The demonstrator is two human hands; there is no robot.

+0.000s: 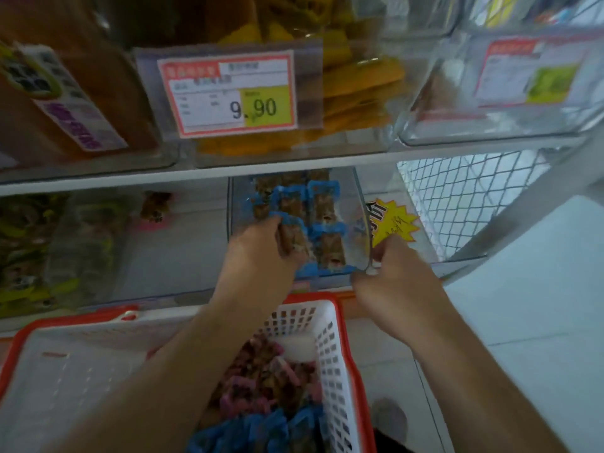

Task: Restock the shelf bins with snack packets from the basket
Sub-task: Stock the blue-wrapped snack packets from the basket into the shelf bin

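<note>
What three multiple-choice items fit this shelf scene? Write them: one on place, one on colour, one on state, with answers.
1. Where is the left hand?
A. in the clear bin
B. in the basket
C. on the price tag

2. What colour edges the packets in that bin?
A. pink
B. blue
C. green

3. What is the right hand doing?
A. hanging idle
B. gripping the bin's front corner
C. lifting the basket

Answers: A, its fingers hold packets inside the bin; B, blue borders show; B, its fingers curl round the corner.

Blue-edged pkts (322, 207) in clear bin (361, 223); basket (330, 351) below.
</note>
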